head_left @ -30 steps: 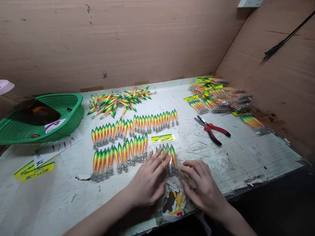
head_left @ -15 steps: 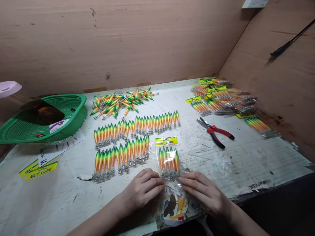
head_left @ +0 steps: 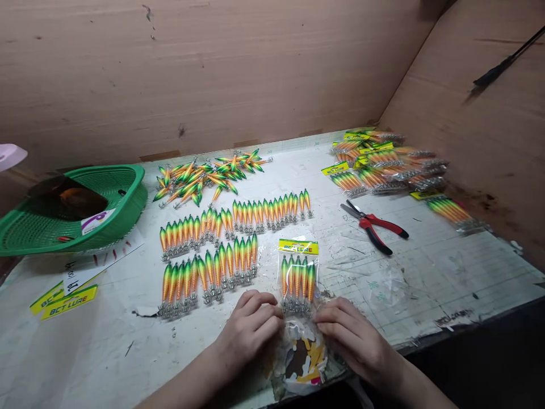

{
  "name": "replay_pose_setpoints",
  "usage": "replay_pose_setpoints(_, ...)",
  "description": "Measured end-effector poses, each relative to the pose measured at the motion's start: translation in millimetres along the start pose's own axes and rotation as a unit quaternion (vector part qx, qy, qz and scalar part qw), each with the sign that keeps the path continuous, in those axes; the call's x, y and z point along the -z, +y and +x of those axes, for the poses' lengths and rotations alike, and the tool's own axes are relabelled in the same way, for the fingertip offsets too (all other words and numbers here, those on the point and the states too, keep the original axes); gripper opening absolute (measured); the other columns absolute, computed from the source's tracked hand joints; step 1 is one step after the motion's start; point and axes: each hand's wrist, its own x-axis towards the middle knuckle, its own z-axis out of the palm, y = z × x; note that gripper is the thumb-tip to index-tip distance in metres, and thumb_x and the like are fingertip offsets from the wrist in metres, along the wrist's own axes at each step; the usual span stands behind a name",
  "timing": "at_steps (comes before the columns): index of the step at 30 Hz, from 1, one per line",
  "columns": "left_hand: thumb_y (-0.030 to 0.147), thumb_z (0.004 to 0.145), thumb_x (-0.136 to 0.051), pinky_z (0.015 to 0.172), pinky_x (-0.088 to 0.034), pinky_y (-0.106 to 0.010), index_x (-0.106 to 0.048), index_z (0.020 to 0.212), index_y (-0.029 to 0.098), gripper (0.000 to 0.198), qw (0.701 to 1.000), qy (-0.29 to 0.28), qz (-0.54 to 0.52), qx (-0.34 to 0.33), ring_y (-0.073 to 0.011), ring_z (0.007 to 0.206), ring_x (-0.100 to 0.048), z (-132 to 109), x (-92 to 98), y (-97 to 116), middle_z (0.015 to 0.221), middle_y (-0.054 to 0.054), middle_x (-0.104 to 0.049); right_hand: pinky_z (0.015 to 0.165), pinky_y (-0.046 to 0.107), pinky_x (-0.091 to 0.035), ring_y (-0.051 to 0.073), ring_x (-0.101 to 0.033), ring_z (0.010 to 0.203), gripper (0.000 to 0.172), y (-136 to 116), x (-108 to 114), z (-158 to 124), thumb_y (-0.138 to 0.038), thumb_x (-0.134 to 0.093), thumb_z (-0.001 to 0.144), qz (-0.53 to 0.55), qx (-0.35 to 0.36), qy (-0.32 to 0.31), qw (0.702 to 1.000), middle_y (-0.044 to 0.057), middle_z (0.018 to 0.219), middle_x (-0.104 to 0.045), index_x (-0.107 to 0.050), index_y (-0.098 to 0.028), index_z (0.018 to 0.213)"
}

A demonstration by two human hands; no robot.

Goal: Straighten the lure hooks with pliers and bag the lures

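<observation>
In front of me is a clear plastic bag of squid lures (head_left: 298, 281) with a yellow header card, its hook ends toward me. My left hand (head_left: 255, 321) is closed at the bag's lower left corner, fingers curled. My right hand (head_left: 355, 332) pinches at the lower right corner; its fingertips are partly hidden. Below the bag, between the hands, lies a round patch of yellow and white scraps (head_left: 306, 363) under clear plastic. Left of the bag, loose green-and-orange squid lures (head_left: 210, 275) are lined up in rows.
Behind the rows lies a loose heap of lures (head_left: 191, 179). Red-handled pliers (head_left: 374, 227) rest on the right, near a pile of bagged lures (head_left: 383, 165). A green basket (head_left: 136, 199) stands at the left, with yellow header cards (head_left: 70, 302) in front of it.
The bag has shifted slightly right and its header card is more upright-facing. My right hand has moved a little right; my left hand stays nearly in place. The view has tilted slightly.
</observation>
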Motion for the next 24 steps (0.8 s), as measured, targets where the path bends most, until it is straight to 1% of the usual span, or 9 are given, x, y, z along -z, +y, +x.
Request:
replay_pose_setpoints(3,0.013,0.102,-0.032,0.08,-0.043,-0.03,-0.058,0.085,0.021,0.032,0.999,0.005,-0.01,0.042,-0.0164,0.083,-0.061,-0.5,-3.5,0.5,0.077,-0.001,-0.07,0.076,0.035,-0.053,0.019,-0.059,0.087,0.024,0.6,-1.6,-1.4,-0.003,-0.045,0.093,-0.001,-0.027,0.004,1.0,0.007,0.098,-0.07,-0.057,-0.02,0.106)
replay_pose_setpoints(5,0.015,0.101,-0.035,0.074,-0.043,-0.031,-0.056,0.082,0.021,0.028,0.995,0.015,-0.014,0.093,-0.017,0.075,-0.059,1.3,-4.3,4.0,0.071,-0.001,-0.066,0.073,0.034,-0.052,0.019,-0.059,0.083,0.024,-2.0,-4.3,0.6,-0.003,-0.043,0.093,-0.009,-0.059,0.022,0.998,0.005,0.094,-0.069,-0.056,-0.022,0.103)
replay_pose_setpoints(7,0.017,0.098,-0.041,0.068,-0.042,-0.03,-0.054,0.08,0.021,0.023,0.989,0.011,-0.016,0.148,-0.0175,0.071,-0.057,5.3,-3.6,8.4,0.07,-0.001,-0.064,0.069,0.033,-0.049,0.018,-0.058,0.077,0.021,-7.2,-8.5,4.7,-0.005,-0.045,0.094,-0.024,-0.101,0.044,0.994,0.003,0.085,-0.067,-0.056,-0.023,0.097)
replay_pose_setpoints(10,0.016,0.095,-0.047,0.064,-0.043,-0.03,-0.055,0.079,0.02,0.018,0.976,-0.021,-0.02,0.216,-0.0177,0.069,-0.057,13.2,-1.8,14.1,0.072,-0.002,-0.064,0.063,0.031,-0.047,0.017,-0.057,0.07,0.017,-15.8,-16.9,11.6,-0.01,-0.047,0.096,-0.059,-0.175,0.095,0.978,0.0,0.074,-0.062,-0.055,-0.023,0.088)
replay_pose_setpoints(15,0.019,0.094,-0.049,0.063,-0.045,-0.03,-0.054,0.075,0.02,0.019,0.944,-0.057,-0.029,0.324,-0.0182,0.067,-0.059,24.6,-3.0,18.7,0.071,-0.001,-0.065,0.059,0.03,-0.045,0.018,-0.057,0.067,0.018,-19.2,-33.0,14.6,-0.021,-0.048,0.097,-0.113,-0.285,0.178,0.935,0.001,0.072,-0.062,-0.054,-0.024,0.08)
replay_pose_setpoints(17,0.022,0.092,-0.05,0.062,-0.044,-0.03,-0.053,0.072,0.021,0.02,0.934,-0.064,-0.026,0.351,-0.0183,0.064,-0.059,28.7,-3.8,19.2,0.068,-0.001,-0.064,0.057,0.03,-0.044,0.018,-0.056,0.063,0.018,-17.3,-38.6,16.1,-0.026,-0.051,0.095,-0.128,-0.315,0.199,0.919,0.001,0.068,-0.061,-0.053,-0.024,0.077)
replay_pose_setpoints(19,0.023,0.089,-0.052,0.058,-0.041,-0.028,-0.05,0.068,0.021,0.022,0.921,-0.073,-0.019,0.381,-0.0173,0.059,-0.058,34.1,-3.8,19.7,0.063,0.0,-0.061,0.055,0.03,-0.041,0.018,-0.053,0.057,0.021,-15.5,-42.8,20.2,-0.026,-0.055,0.092,-0.138,-0.338,0.212,0.906,-0.001,0.062,-0.058,-0.05,-0.024,0.071)
replay_pose_setpoints(22,0.02,0.084,-0.053,0.053,-0.036,-0.025,-0.045,0.064,0.022,0.022,0.888,-0.123,-0.018,0.442,-0.0157,0.053,-0.055,44.6,-2.6,21.2,0.056,0.002,-0.058,0.054,0.03,-0.036,0.016,-0.047,0.052,0.026,-14.5,-46.4,29.0,-0.024,-0.055,0.088,-0.148,-0.363,0.221,0.893,-0.003,0.056,-0.052,-0.042,-0.025,0.065)
replay_pose_setpoints(24,0.017,0.082,-0.052,0.052,-0.032,-0.024,-0.043,0.063,0.022,0.022,0.874,-0.156,0.003,0.461,-0.0157,0.052,-0.055,51.6,-2.2,22.2,0.056,0.003,-0.057,0.058,0.031,-0.034,0.018,-0.047,0.056,0.026,-14.5,-47.8,33.3,-0.024,-0.052,0.087,-0.154,-0.371,0.225,0.887,-0.002,0.058,-0.05,-0.04,-0.025,0.064)
